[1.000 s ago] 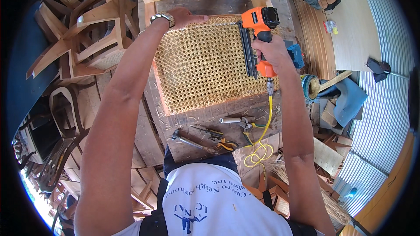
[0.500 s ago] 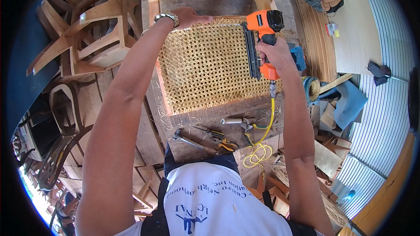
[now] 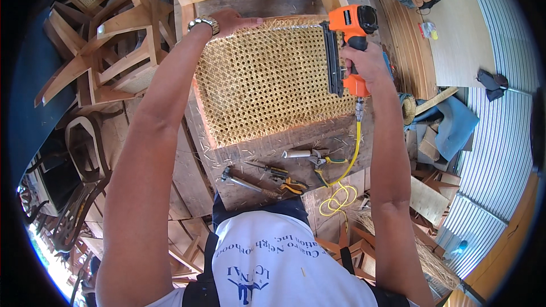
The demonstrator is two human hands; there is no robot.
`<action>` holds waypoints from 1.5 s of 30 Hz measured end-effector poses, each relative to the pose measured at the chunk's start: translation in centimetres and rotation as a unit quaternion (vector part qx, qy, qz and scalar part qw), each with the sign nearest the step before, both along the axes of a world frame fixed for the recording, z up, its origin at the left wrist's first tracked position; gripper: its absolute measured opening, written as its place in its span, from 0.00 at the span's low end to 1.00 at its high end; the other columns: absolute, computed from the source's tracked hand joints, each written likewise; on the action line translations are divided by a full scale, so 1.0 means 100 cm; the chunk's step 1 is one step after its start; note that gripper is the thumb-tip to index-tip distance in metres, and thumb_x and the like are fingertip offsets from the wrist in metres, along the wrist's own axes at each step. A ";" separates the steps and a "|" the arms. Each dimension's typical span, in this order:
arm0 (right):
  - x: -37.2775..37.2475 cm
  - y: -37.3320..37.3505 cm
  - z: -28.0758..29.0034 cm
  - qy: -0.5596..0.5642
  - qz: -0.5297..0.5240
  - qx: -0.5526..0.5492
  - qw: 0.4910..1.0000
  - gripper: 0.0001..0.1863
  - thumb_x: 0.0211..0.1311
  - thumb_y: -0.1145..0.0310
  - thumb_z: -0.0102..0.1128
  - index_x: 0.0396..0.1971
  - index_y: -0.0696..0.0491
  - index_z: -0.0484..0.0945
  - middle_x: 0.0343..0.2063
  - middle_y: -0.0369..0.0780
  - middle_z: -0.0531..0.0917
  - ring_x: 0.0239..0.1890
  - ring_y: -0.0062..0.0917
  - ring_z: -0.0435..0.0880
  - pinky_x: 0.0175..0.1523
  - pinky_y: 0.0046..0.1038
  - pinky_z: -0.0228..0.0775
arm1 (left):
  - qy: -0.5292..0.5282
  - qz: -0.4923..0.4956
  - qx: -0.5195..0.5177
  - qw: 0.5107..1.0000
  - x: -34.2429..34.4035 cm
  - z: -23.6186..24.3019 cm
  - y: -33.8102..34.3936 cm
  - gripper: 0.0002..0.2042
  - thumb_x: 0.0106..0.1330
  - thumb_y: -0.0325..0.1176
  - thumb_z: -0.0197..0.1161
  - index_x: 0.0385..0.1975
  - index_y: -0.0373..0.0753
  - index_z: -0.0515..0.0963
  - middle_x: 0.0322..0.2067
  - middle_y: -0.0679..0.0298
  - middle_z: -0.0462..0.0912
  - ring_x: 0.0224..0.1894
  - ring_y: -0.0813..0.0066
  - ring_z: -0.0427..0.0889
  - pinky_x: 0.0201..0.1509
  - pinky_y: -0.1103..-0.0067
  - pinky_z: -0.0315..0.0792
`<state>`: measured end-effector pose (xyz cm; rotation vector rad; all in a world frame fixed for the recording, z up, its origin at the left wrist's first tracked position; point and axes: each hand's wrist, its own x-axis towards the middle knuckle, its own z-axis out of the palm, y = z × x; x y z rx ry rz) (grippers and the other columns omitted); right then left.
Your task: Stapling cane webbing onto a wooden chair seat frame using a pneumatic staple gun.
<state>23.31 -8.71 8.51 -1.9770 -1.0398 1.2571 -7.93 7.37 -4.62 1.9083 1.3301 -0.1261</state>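
On the wooden workbench (image 3: 267,153) lies the woven cane panel (image 3: 267,79); the left hand (image 3: 230,21) presses flat, fingers spread, on its far edge, while the right hand (image 3: 364,62) is closed around the grip of the orange nail gun (image 3: 348,45), its nose set at the panel's right edge. Fastening the cane along that edge seems the step in hand; the next shot likely calls for a steady nose and the weave held taut; pliers (image 3: 293,183) and a hammer (image 3: 244,182) lie nearer the body.

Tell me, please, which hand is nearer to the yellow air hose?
The right. The right hand grips the orange nail gun, whose base the yellow air hose hangs from, just below the hand. The left hand rests on the cane panel's far edge, well away.
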 end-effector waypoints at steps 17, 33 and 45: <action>-0.001 0.006 -0.011 0.008 0.014 -0.023 1.000 0.03 0.54 0.74 0.63 0.28 0.55 0.78 0.18 0.33 0.76 0.18 0.18 0.75 0.25 0.27 0.72 | 0.010 0.008 0.002 1.000 0.001 -0.003 0.000 0.41 0.46 0.86 0.50 0.06 0.49 0.54 0.08 0.74 0.51 0.13 0.81 0.55 0.23 0.74 0.49; -0.006 0.011 -0.020 -0.001 0.011 -0.034 0.999 0.05 0.52 0.73 0.64 0.27 0.54 0.76 0.17 0.33 0.76 0.17 0.18 0.75 0.25 0.23 0.69 | 0.000 0.002 -0.004 1.000 0.002 0.002 0.000 0.40 0.48 0.85 0.52 0.06 0.50 0.56 0.08 0.76 0.53 0.13 0.82 0.56 0.23 0.75 0.47; -0.008 0.009 -0.014 0.010 0.012 -0.027 1.000 0.04 0.53 0.74 0.64 0.24 0.54 0.76 0.16 0.33 0.76 0.18 0.18 0.75 0.25 0.24 0.69 | -0.007 0.003 -0.015 1.000 0.000 -0.005 0.002 0.42 0.46 0.87 0.49 0.06 0.48 0.54 0.09 0.73 0.51 0.14 0.80 0.57 0.24 0.74 0.50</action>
